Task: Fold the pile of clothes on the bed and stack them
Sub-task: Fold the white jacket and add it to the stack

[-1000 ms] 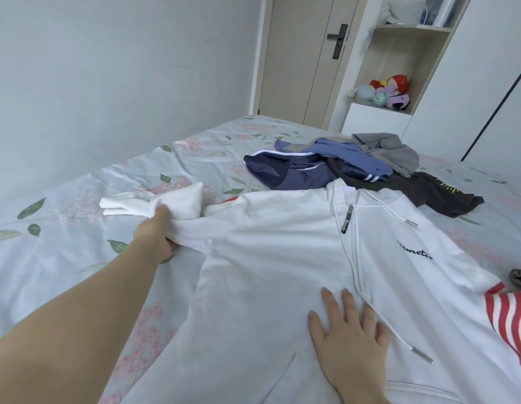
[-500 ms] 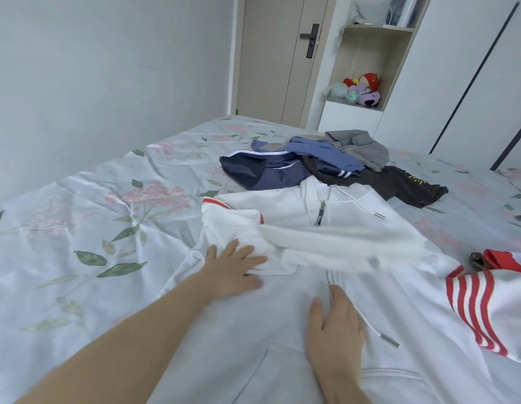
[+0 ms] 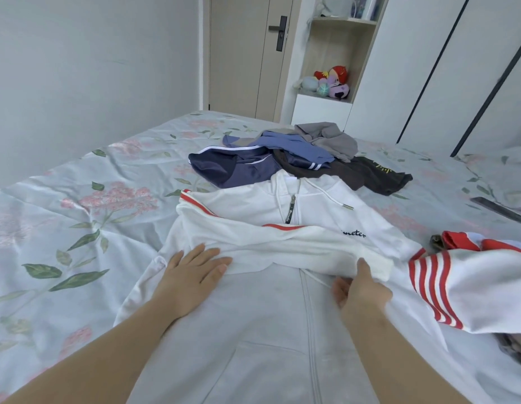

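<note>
A white zip hoodie [image 3: 253,330] lies face up on the bed in front of me. Its left sleeve [image 3: 282,246], white with a red stripe, is folded across the chest. My left hand [image 3: 192,272] rests flat on the sleeve's near edge at the hoodie's left side. My right hand [image 3: 361,287] pinches the sleeve's cuff end near the zip line, thumb on top. The right sleeve [image 3: 457,287] with red and white stripes lies out to the right. Behind the hoodie sits a pile of unfolded clothes [image 3: 297,158] in navy, blue, grey and dark brown.
The bed [image 3: 78,214] has a pale floral sheet. A dark phone-like object [image 3: 498,208] lies at the right. A door [image 3: 253,53], a shelf with plush toys [image 3: 332,80] and a white wardrobe [image 3: 457,68] stand beyond the bed.
The left sleeve has been carried from far left across the chest. My left hand let go and now lies flat. My right hand lifted off the hoodie front and took the cuff end.
</note>
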`<state>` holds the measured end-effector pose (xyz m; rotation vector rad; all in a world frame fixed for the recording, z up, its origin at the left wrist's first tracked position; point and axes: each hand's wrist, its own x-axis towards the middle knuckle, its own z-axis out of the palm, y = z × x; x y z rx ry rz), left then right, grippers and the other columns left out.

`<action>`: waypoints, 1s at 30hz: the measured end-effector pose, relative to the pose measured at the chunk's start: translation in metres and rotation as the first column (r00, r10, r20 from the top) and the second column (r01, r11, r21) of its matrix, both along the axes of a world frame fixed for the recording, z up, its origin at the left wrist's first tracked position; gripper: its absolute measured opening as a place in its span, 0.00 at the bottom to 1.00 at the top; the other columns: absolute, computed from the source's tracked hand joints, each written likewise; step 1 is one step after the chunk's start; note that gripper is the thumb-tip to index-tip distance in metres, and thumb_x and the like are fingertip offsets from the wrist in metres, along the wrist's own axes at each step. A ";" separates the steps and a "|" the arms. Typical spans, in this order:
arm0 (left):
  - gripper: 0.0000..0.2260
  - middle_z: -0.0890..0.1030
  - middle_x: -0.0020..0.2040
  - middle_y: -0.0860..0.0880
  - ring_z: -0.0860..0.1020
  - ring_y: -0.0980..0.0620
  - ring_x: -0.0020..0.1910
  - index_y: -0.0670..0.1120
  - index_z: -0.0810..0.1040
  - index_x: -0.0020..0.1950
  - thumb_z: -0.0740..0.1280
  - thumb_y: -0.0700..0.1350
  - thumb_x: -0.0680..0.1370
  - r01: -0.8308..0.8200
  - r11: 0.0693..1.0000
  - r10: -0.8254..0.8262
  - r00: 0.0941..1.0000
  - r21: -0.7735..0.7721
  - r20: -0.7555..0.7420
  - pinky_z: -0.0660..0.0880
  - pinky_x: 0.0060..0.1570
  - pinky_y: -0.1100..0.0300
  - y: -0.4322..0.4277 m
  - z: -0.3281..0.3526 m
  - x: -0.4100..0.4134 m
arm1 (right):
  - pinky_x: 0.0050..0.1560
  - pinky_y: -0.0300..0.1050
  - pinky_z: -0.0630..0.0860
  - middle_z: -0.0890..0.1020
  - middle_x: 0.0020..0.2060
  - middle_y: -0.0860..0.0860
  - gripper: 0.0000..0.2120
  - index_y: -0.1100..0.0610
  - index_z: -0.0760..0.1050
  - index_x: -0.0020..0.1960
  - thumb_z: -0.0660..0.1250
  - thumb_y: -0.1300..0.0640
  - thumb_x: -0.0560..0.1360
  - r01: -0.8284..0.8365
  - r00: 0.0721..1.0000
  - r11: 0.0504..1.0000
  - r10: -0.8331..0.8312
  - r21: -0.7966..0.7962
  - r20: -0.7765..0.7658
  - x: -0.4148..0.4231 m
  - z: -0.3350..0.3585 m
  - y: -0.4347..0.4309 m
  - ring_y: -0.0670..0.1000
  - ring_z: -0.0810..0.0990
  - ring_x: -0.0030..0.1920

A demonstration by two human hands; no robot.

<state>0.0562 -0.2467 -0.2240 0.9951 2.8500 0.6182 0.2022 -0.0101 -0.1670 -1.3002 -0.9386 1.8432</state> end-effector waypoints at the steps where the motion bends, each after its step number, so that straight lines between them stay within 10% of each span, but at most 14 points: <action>1: 0.16 0.61 0.73 0.65 0.50 0.62 0.75 0.66 0.65 0.69 0.48 0.56 0.83 -0.024 0.999 0.023 0.999 0.044 0.024 0.42 0.72 0.58 0.001 0.001 -0.001 | 0.25 0.38 0.72 0.75 0.37 0.52 0.15 0.56 0.68 0.57 0.66 0.49 0.76 -0.040 0.999 0.997 0.038 -0.070 -0.028 -0.001 0.005 0.009 0.48 0.75 0.31; 6: 0.17 0.75 0.64 0.52 0.68 0.45 0.68 0.58 0.69 0.69 0.56 0.56 0.81 -0.360 0.881 0.278 0.919 0.308 0.281 0.58 0.70 0.53 0.018 0.020 -0.021 | 0.15 0.27 0.50 0.60 0.14 0.46 0.17 0.52 0.60 0.34 0.63 0.60 0.77 -0.323 0.946 0.939 0.323 -0.120 -0.023 -0.005 0.028 0.050 0.43 0.56 0.12; 11: 0.25 0.60 0.73 0.49 0.63 0.39 0.68 0.64 0.53 0.74 0.55 0.62 0.78 -0.462 0.886 0.452 0.880 0.037 0.144 0.61 0.68 0.46 0.039 0.038 -0.053 | 0.26 0.37 0.68 0.72 0.29 0.47 0.06 0.52 0.72 0.42 0.69 0.58 0.74 -0.294 0.952 0.912 0.305 0.286 0.005 0.004 0.070 0.094 0.45 0.70 0.26; 15: 0.24 0.57 0.73 0.51 0.62 0.42 0.66 0.65 0.48 0.72 0.51 0.64 0.78 -0.525 0.842 0.537 0.837 -0.121 0.105 0.64 0.62 0.44 0.047 0.032 -0.060 | 0.29 0.44 0.78 0.76 0.38 0.54 0.01 0.58 0.72 0.49 0.64 0.62 0.77 -0.385 0.913 0.921 0.372 0.055 0.167 0.021 0.029 0.103 0.52 0.76 0.36; 20: 0.29 0.51 0.77 0.53 0.57 0.43 0.72 0.63 0.44 0.75 0.54 0.61 0.78 -0.512 0.855 0.505 0.859 -0.085 -0.090 0.59 0.64 0.43 0.055 0.028 -0.061 | 0.38 0.49 0.76 0.77 0.43 0.55 0.08 0.55 0.74 0.49 0.71 0.56 0.73 -0.399 0.898 0.916 0.385 0.030 0.213 0.017 0.013 0.109 0.54 0.78 0.39; 25: 0.25 0.54 0.77 0.57 0.49 0.52 0.76 0.60 0.51 0.76 0.50 0.60 0.80 -0.268 0.948 0.254 0.962 -0.171 -0.100 0.54 0.70 0.42 0.059 0.025 -0.081 | 0.33 0.43 0.72 0.75 0.38 0.53 0.05 0.55 0.72 0.40 0.66 0.60 0.74 -0.189 0.980 0.865 0.141 0.464 0.137 0.010 0.023 0.129 0.52 0.73 0.34; 30: 0.25 0.47 0.78 0.54 0.42 0.47 0.77 0.59 0.46 0.77 0.45 0.61 0.80 -0.364 0.884 0.359 0.930 -0.294 -0.075 0.49 0.70 0.38 0.078 0.023 -0.065 | 0.38 0.46 0.67 0.73 0.36 0.57 0.02 0.57 0.70 0.44 0.63 0.60 0.73 -0.425 0.815 0.803 0.139 0.417 0.563 0.028 -0.003 0.141 0.56 0.71 0.37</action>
